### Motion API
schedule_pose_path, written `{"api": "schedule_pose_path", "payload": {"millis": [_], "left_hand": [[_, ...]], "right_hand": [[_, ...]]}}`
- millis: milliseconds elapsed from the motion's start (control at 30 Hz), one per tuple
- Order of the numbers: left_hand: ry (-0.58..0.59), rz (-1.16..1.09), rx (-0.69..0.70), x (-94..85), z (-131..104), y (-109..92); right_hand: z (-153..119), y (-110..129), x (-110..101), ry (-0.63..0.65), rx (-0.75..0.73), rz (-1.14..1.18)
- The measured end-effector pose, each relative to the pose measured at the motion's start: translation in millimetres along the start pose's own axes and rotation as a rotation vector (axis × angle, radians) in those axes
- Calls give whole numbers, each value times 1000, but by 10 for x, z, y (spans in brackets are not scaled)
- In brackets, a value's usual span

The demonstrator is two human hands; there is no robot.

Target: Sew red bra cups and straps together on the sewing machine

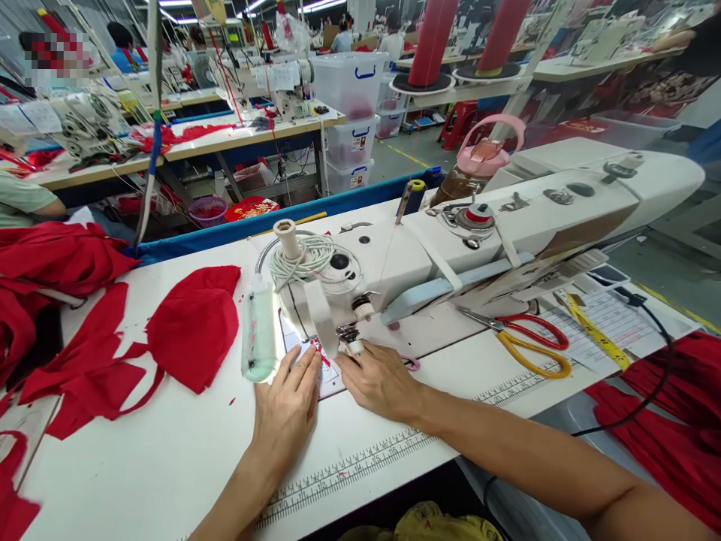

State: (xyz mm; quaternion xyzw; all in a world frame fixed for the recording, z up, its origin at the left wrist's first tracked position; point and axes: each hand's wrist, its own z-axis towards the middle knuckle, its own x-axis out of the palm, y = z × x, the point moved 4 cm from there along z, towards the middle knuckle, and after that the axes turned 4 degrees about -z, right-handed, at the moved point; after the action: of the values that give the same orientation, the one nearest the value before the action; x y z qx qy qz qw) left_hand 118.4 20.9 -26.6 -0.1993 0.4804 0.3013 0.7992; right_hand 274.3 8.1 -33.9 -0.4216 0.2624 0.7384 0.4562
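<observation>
A white sewing machine (405,255) stands on the table, its head end facing me. My left hand (290,398) lies flat by the needle plate (332,387), fingers stretched out. Small red scraps (322,353) show on the plate close to its fingertips. My right hand (380,382) is at the needle area, with fingers curled and pressed together beside a white knob (354,347). What those fingers hold, if anything, is hidden. Left of my hands lies a red fabric piece (197,327) with a narrow strap.
A pale green lit tube (257,330) stands beside the machine head. Scissors (532,342) and a yellow tape measure (597,330) lie to the right. Red fabric (61,259) is heaped at left. A pink-lidded bottle (478,154) is behind the machine.
</observation>
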Motion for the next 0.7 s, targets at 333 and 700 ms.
{"api": "schedule_pose_path", "payload": {"millis": [333, 700], "left_hand": [[97, -164, -199, -97, -84, 41], [21, 68, -973, -524, -157, 1294]], "right_hand": [[-10, 42, -147, -207, -38, 74], [-39, 84, -153, -299, -79, 152]]}}
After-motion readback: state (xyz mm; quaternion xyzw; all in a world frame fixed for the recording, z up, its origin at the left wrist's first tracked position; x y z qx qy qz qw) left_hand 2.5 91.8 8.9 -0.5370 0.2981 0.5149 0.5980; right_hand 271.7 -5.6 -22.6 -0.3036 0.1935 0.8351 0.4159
